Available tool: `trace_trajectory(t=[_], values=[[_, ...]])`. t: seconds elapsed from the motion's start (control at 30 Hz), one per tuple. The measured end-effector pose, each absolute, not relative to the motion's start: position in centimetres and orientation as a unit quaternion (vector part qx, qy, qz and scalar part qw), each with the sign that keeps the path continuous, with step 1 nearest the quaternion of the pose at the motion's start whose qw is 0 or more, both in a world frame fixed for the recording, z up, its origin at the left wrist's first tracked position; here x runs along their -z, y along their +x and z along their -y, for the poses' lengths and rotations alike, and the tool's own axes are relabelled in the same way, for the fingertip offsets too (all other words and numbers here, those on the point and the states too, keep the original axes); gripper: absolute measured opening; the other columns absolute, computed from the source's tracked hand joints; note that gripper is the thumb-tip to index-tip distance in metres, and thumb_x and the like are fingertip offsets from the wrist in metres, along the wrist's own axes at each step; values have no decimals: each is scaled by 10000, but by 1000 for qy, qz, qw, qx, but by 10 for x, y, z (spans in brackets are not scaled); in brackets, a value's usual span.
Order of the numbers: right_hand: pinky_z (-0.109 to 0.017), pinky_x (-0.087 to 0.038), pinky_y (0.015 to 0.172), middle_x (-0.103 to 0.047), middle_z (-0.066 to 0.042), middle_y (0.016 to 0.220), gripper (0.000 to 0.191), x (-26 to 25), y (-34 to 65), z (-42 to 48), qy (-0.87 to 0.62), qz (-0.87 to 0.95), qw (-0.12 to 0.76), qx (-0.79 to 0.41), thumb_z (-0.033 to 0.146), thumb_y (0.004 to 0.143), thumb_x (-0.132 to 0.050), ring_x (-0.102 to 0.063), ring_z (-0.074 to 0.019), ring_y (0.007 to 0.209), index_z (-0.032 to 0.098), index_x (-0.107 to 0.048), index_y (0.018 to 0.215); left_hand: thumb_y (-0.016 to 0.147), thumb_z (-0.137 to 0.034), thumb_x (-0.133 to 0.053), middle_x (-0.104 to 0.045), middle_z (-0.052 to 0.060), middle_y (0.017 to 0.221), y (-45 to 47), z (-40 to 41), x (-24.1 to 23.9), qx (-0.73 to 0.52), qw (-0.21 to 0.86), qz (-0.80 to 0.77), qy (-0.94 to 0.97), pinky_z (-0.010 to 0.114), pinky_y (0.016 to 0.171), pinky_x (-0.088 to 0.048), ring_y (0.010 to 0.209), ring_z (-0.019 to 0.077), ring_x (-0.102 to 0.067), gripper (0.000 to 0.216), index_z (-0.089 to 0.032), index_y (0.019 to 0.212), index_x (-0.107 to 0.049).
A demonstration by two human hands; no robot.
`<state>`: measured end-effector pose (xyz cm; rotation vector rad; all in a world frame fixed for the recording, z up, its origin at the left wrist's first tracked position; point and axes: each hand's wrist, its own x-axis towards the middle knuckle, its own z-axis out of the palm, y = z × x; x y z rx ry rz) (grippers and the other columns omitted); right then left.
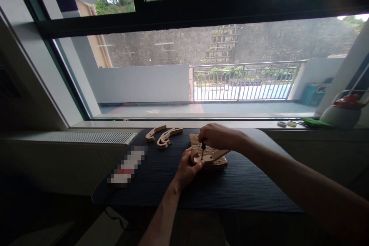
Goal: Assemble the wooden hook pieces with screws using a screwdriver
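A curved wooden hook piece [209,158] lies across a stack of corrugated cardboard [221,164] on the dark table. Its hooked end is gripped by my left hand [187,165], thumb and fingers closed around it. From above, my right hand [215,136] is closed on the handle of a screwdriver [203,147]. The screwdriver stands nearly upright, its tip down at the wooden piece near the hooked end. Whether a screw sits under the tip is too small to tell. Further back on the left rest more curved wooden pieces [165,138], some small metal bits beside them.
The dark table [161,184] stands against a windowsill [201,124]. At its left edge lies a blurred-out strip [128,167] with a cable hanging down. A radiator [86,138] is to the left. Tape rolls [281,123], a green item [315,123] and a white kettle [341,113] sit on the sill.
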<state>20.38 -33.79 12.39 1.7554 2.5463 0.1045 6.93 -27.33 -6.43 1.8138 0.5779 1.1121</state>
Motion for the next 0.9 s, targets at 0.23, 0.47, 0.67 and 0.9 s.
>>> trace_trajectory(t=[0.23, 0.47, 0.67, 0.9], values=[[-235, -340, 610, -683, -62, 836, 244, -123, 205, 339, 571, -819, 17, -43, 119, 795, -480, -542, -116, 665, 159, -717, 842, 689, -215, -686, -533, 68, 1169, 69, 274, 63, -444, 441, -244, 741, 379, 1006, -355, 1128, 229, -499, 202, -187, 873, -609], [-243, -326, 568, -669, -66, 732, 229, -123, 201, 338, 580, -813, 27, -44, 125, 796, -478, -533, -123, 612, 136, -706, 780, 686, -221, -689, -531, 60, 1176, 70, 275, 62, -446, 451, -243, 734, 369, 1011, -351, 1130, 221, -496, 202, -192, 869, -609], [-230, -374, 655, -663, -82, 1002, 328, -128, 198, 344, 583, -811, 18, -35, 94, 773, -519, -584, -150, 810, 171, -676, 1050, 689, -200, -683, -527, 70, 1183, 69, 275, 62, -445, 442, -244, 740, 385, 1022, -345, 1140, 234, -492, 195, -186, 867, -603], [-231, -360, 624, -678, -64, 880, 267, -123, 206, 340, 551, -833, 0, -46, 84, 776, -506, -573, -138, 739, 171, -711, 924, 694, -203, -682, -521, 69, 1184, 69, 274, 62, -445, 438, -245, 742, 389, 1030, -341, 1156, 235, -484, 207, -188, 884, -600]])
